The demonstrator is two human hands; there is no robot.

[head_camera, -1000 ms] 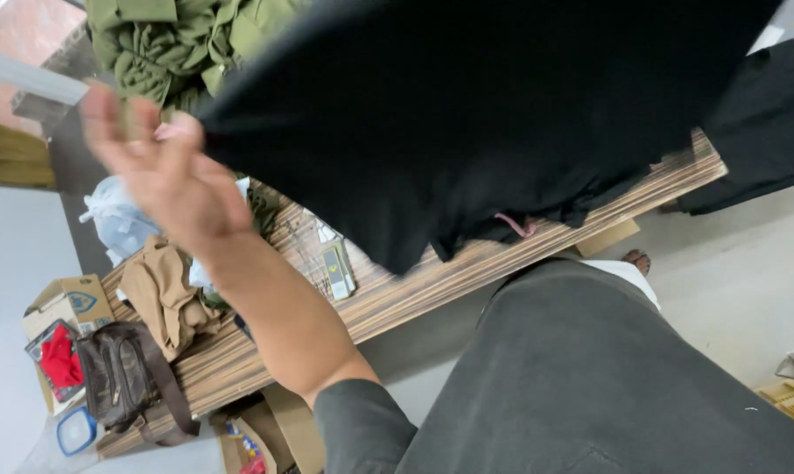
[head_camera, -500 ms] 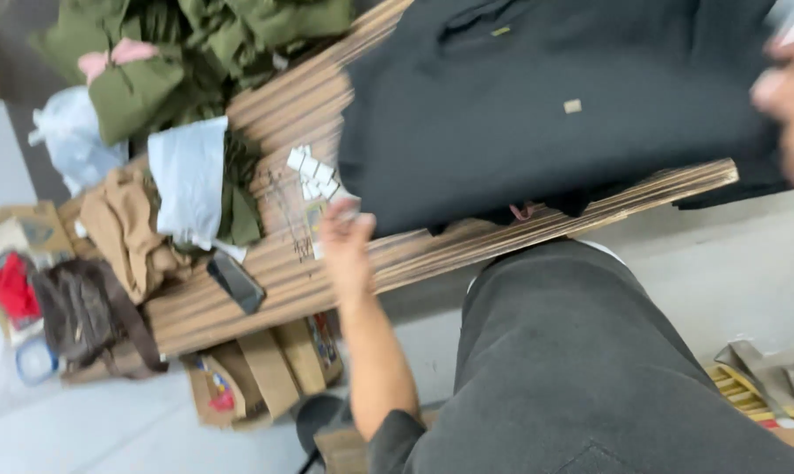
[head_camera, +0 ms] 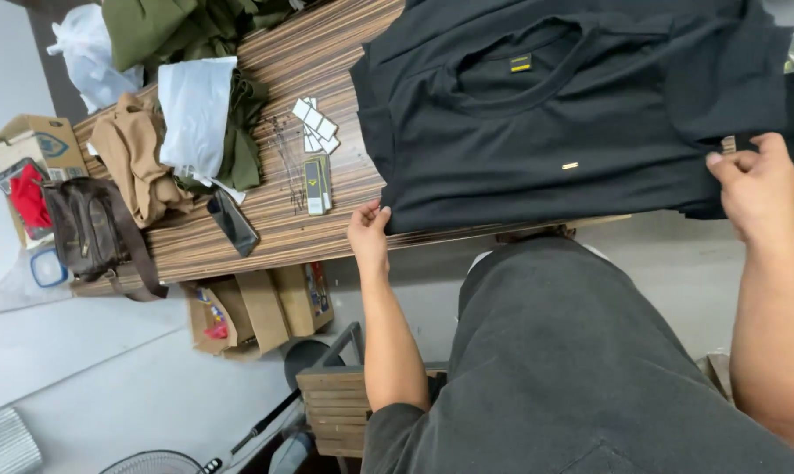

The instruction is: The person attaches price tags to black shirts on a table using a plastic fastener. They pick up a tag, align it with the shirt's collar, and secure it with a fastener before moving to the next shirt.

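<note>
A striped wooden bench [head_camera: 265, 237] is mostly covered by a black t-shirt [head_camera: 546, 132] laid flat. Its bottom corners are pinched by both hands: left hand [head_camera: 368, 239] with fingers closed on the hem, right hand [head_camera: 757, 189] gripping the other edge. Small white tags [head_camera: 314, 123] are seen just beside it.

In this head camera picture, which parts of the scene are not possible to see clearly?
- Black shirt: top and right parts cut off by the picture edges.
- Small tag at the collar: too small to make out.
- Right hand: its fingertips are tucked into the shirt's fabric.
- Left hand: palm side hidden, only its back shows.
- Cardboard boxes under the table: contents partly hidden by the tabletop.
</note>
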